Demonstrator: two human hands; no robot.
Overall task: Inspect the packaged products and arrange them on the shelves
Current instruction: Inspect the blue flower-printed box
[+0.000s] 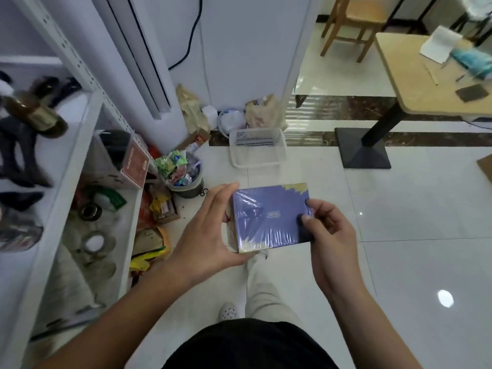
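Observation:
A flat purple box [269, 217] wrapped in shiny plastic, with gold leaf patterns at two corners, is held face-up above the tiled floor in front of me. My left hand [210, 230] grips its left edge, fingers along the top corner and thumb under the bottom corner. My right hand [327, 230] pinches its right edge with thumb and fingers. White metal shelves [87, 145] stand to my left, carrying dark bottles, a brown-red carton [133, 166] and rolls of tape.
A full waste bin [186, 179] and loose packets lie on the floor beside the shelf. A white plastic basket [257, 147] sits farther ahead. A wooden table [415, 83] on a black pedestal stands at right, a wooden chair behind it.

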